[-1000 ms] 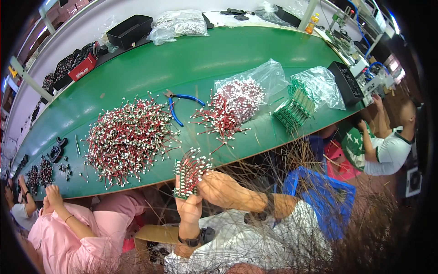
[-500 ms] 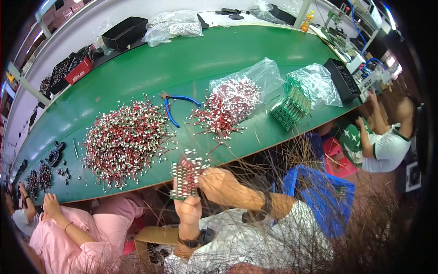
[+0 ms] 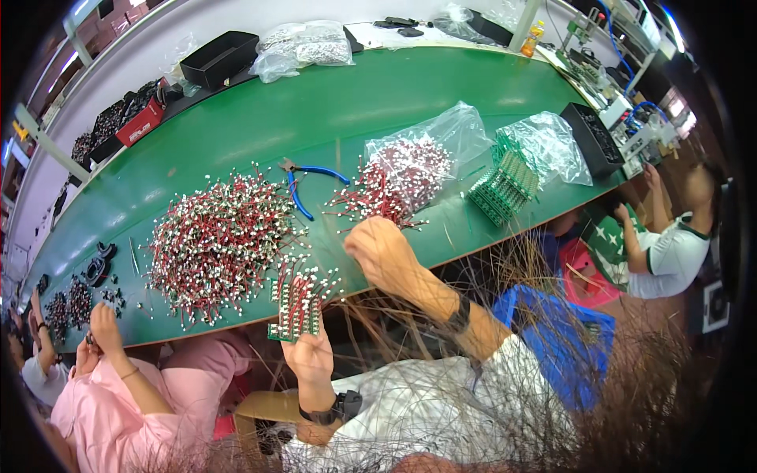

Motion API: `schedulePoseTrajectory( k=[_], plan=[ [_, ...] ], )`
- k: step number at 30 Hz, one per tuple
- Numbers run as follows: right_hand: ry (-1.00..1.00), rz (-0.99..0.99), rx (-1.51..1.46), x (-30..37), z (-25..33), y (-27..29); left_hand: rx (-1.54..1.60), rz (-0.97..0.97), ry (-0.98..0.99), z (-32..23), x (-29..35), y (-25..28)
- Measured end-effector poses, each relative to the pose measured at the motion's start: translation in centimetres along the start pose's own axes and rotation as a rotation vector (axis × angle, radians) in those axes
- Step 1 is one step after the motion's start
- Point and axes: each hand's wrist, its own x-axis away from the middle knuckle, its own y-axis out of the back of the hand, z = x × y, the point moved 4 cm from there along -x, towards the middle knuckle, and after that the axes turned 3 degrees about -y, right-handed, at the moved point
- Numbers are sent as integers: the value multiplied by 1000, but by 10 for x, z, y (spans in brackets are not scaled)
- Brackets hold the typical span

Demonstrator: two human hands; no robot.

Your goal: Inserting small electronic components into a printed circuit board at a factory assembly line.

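My left hand [image 3: 310, 359] grips the lower end of a green circuit board panel [image 3: 285, 329], which stands tilted up at the bench's near edge. Rows of red wires with white connectors cover the panel. To its right, my right hand [image 3: 381, 251] is raised over the edge, fingers curled; what they hold, if anything, is hidden. Just beyond that hand lies a smaller heap of red wires with white connectors [image 3: 364, 191], partly inside a clear plastic bag [image 3: 467, 134]. A large heap of wired connectors [image 3: 221, 244] spreads left of the panel.
Blue-handled pliers [image 3: 319, 170] lie between the heaps. Green circuit board panels [image 3: 505, 189] are stacked at the right, near a black tray [image 3: 591, 138]. A blue crate [image 3: 564, 339] stands below the bench. A person in pink [image 3: 142, 394] sits at my left.
My right hand has moved away from the panel, up and right toward the smaller heap. My left hand and the panel have shifted slightly left. The neighbour in pink has raised a hand.
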Motion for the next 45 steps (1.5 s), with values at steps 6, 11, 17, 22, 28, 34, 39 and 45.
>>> schedulePoseTrajectory(
  k=[6, 11, 17, 22, 28, 34, 39, 45],
  plan=[
    [-132, -131, -284, -37, -16, 6, 32, -82, 30, 3, 7, 13],
    [-408, -11, -528, -35, -21, 9, 105, -202, 51, 3, 9, 14],
    [-408, 85, -520, -16, -1, 17, 52, -216, 26, 1, 5, 2],
    [-372, 126, -513, 4, 33, 28, 109, -303, 61, 7, 6, 2],
    [-155, 246, -577, 36, 80, 22, 18, -388, 164, 13, 15, 9],
    [-71, 211, -434, 45, 84, 2, 20, -304, 230, 15, 24, 9],
    [-16, 196, -383, 42, 86, -1, -12, -244, 234, 10, 20, -9],
    [39, 226, -212, 42, 89, 0, -78, -226, 278, 13, 26, -5]
  ],
)
